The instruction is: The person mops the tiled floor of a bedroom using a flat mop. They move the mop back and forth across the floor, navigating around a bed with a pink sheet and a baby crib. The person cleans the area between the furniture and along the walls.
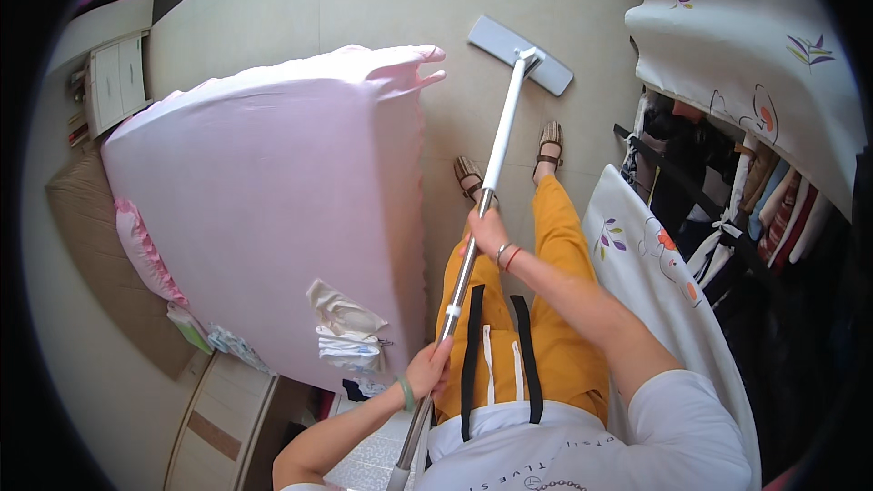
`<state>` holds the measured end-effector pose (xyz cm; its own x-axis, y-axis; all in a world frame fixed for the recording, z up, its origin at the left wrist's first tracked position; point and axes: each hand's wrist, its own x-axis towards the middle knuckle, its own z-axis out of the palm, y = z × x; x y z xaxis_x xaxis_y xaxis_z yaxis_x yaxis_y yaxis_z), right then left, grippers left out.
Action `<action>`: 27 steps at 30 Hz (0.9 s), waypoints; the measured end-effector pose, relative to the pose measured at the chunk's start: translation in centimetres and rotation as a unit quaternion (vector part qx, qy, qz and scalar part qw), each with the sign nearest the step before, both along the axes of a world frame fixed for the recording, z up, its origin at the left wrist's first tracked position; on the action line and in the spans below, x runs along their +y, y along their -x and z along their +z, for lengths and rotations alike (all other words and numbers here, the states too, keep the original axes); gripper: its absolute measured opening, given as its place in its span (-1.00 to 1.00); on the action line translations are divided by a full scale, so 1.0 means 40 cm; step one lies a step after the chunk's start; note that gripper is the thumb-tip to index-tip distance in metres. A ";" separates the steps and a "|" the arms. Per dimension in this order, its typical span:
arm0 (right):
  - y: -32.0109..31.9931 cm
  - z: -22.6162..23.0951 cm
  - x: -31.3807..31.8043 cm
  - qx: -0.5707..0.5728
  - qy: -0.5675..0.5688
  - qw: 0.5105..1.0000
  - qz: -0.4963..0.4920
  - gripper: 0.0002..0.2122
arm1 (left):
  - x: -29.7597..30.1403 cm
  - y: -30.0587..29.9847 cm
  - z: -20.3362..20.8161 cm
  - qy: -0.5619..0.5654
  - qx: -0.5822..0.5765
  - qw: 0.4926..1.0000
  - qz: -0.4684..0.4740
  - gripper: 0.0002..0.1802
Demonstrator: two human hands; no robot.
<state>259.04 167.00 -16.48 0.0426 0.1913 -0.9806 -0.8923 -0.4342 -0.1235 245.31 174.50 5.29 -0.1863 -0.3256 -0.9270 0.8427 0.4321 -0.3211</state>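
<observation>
A flat mop (498,150) slants across the middle of the view, its handle white near the head and silvery metal below. Its grey rectangular mop head (499,40) rests flat on the tiled floor beyond my feet. My right hand (488,232) is wrapped round the handle at mid-length, with a bracelet and a red string at the wrist. Lower down, my left hand (429,369) grips the same handle near its end, a green bangle on that wrist. Both hands are closed on the pole.
A bed (264,191) with a pink sheet fills the left side; folded white cloths (350,344) lie on it. At the right stands a fabric wardrobe (727,27) with its cover parted over hanging clothes (787,209). Beige floor tiles (364,0) stretch ahead; a white cabinet (116,82) stands far left.
</observation>
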 end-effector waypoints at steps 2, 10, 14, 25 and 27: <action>-0.144 -0.058 0.012 -0.047 0.011 0.998 0.039 -0.77 | 0.002 -0.103 -0.080 0.000 -0.038 0.999 0.013 -0.53; -0.646 -0.226 0.124 -0.157 0.028 0.980 0.122 -0.80 | 0.038 -0.471 -0.326 -0.023 -0.160 0.978 0.133 -0.53; -0.651 -0.225 0.155 -0.177 0.053 0.975 0.126 -0.80 | 0.054 -0.471 -0.332 -0.029 -0.178 0.971 0.156 -0.56; 0.001 0.035 0.045 -0.086 0.085 0.986 0.118 -0.80 | -0.068 0.045 0.024 0.079 0.015 0.968 0.240 -0.52; 0.112 0.088 0.022 -0.011 0.096 0.985 0.144 -0.82 | -0.078 0.123 0.100 0.091 0.054 0.962 0.250 -0.53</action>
